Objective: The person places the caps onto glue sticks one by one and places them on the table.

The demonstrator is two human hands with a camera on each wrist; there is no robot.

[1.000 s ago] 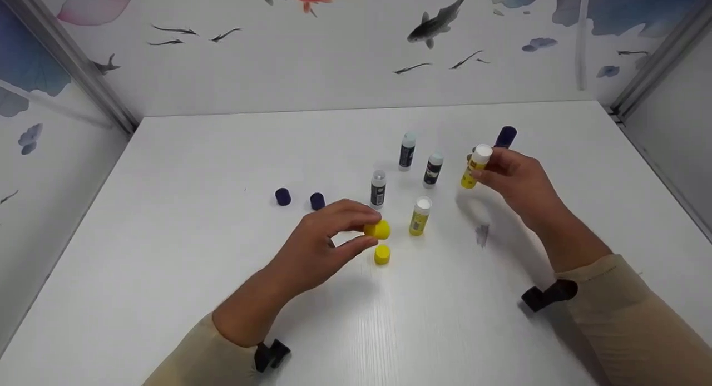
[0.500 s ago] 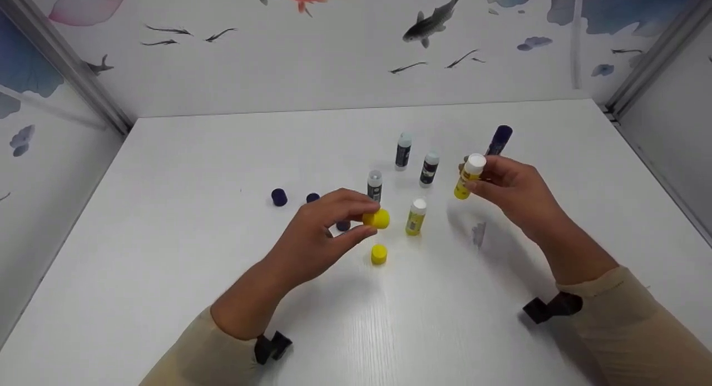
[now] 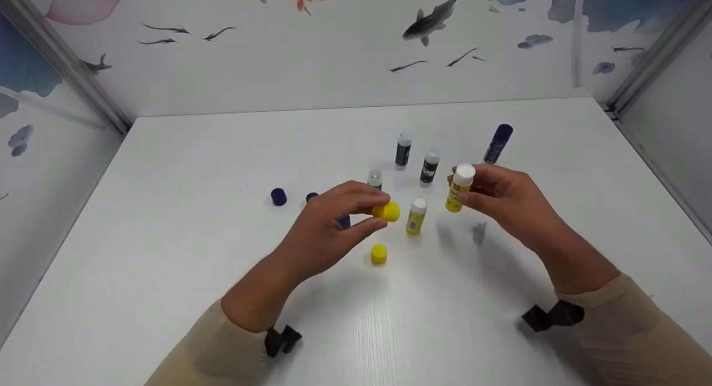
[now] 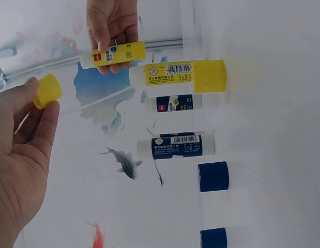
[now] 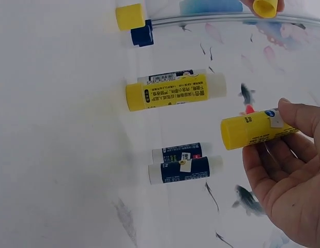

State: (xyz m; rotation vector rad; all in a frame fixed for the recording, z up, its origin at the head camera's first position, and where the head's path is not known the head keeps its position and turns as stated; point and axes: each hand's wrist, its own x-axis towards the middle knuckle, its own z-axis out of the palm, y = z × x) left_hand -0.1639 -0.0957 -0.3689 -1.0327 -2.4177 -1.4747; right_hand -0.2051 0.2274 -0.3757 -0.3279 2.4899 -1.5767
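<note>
Resting nearest on the white table [image 3: 183, 286], a yellow cap [image 3: 379, 255] sits before the left hand [image 3: 320, 233], whose thumb and fingers pinch a second yellow cap [image 3: 390, 211] in the air, while the right hand [image 3: 512, 205] grips an uncapped yellow glue stick [image 3: 458, 189] between thumb and fingers, with dark-labelled sticks [image 3: 429, 168] standing beyond.

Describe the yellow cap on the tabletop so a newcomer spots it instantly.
On the white table, find the yellow glue stick standing upright. In the head view, the yellow cap sits to its left and nearer the camera. It is the only yellow cap on the tabletop: its twin is pinched in the left hand, and the loose caps farther back are dark blue.
</note>
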